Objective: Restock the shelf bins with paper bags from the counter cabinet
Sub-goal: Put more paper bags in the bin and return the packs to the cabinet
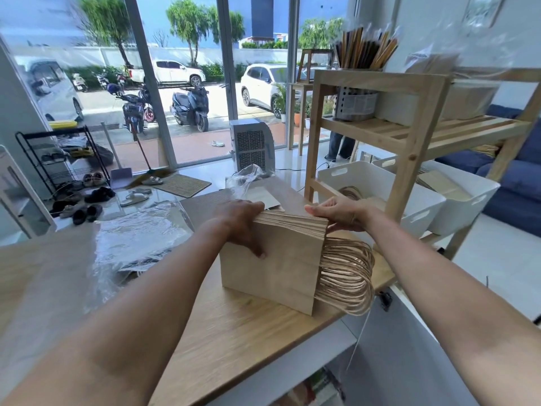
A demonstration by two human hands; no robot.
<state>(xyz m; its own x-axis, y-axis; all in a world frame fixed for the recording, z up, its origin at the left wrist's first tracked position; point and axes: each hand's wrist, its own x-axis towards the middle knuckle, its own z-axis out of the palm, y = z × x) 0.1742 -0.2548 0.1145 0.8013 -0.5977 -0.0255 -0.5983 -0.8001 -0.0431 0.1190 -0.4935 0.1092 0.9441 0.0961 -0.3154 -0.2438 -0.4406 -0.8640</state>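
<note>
A thick stack of brown paper bags (278,265) stands on edge on the wooden counter (234,332), its twine handles (348,279) fanning out to the right over the counter's edge. My left hand (243,224) grips the stack's left top corner, thumb on the near face. My right hand (339,213) holds the right top corner. Two white bins (380,183) sit on the lower level of a wooden shelf (409,142) just beyond, the nearer one holding some bags with handles.
Crumpled clear plastic wrap (137,238) lies on the counter to the left, another piece (246,177) behind the stack. A perforated metal holder with wrapped sticks (357,104) stands on the upper shelf. A blue sofa (515,177) is at right.
</note>
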